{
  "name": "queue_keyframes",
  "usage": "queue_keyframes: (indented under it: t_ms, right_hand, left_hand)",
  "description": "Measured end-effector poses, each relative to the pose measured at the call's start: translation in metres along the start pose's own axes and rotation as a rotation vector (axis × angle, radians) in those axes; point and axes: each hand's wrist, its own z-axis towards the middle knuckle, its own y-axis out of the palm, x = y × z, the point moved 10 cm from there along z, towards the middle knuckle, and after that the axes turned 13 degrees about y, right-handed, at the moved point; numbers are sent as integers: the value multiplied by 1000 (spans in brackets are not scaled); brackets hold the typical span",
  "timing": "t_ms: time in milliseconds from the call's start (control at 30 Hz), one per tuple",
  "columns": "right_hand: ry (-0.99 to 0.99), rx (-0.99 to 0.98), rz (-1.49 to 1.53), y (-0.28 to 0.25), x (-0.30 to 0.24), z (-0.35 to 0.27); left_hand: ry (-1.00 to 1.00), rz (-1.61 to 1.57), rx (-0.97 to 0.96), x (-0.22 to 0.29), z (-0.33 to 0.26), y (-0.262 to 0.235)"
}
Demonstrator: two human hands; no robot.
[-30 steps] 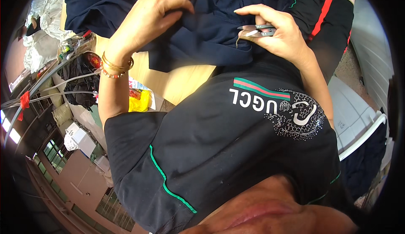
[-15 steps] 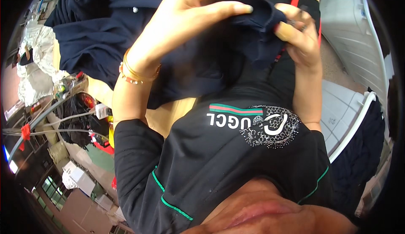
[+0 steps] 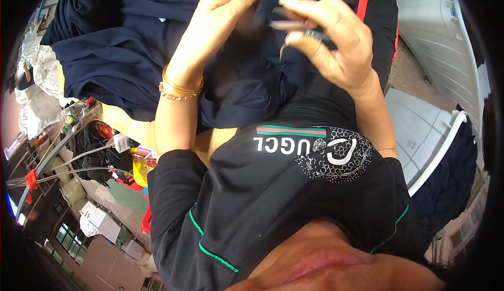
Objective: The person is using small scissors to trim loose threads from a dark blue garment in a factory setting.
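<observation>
Navy cloth (image 3: 115,55), apparently a garment, lies in a loose heap across my lap and the pale wooden table. My left hand (image 3: 223,13) is closed in a pinch at the cloth's far edge, thumb against forefinger. My right hand (image 3: 341,44) holds small thread snips (image 3: 286,26), their blurred blades pointing left toward my left fingertips. A yellowish wrap covers the right thumb. Whether a thread runs between the hands is too blurred to tell. A small white speck sits on the cloth left of my left wrist.
At the right stand a large grey plastic bin (image 3: 436,34) and a white-rimmed bin (image 3: 420,133) beside dark cloth (image 3: 446,181). The wooden table edge (image 3: 126,123) shows at left, with cables, a red tie (image 3: 31,180) and white bundled material (image 3: 39,107) beyond.
My left hand has let the small cuff-like part drop and pinches farther up. My right hand has moved left, off the cloth, and its snips have come into plain sight.
</observation>
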Motion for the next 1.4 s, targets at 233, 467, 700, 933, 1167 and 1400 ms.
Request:
queue_keyframes:
  t_ms: [233,467,700,933,1167,1400]
  right_hand:
    - [243,115,-212,19,29,-4]
    - [218,-112,409,-11,26,7]
    - [208,-553,1073,25,7,-6]
    - [497,134,116,-9,81,8]
    - [178,-9,-142,21,21,7]
    - [195,-78,-25,29,37,8]
  left_hand:
    - [123,92,49,12,3,-9]
    - [444,704,53,137,-24,14]
    - [57,-14,-72,117,-41,31]
    - [-13,132,227,-5,0,-18]
    - [93,-3,200,-10,1,-20]
    - [102,33,156,-8,1,-19]
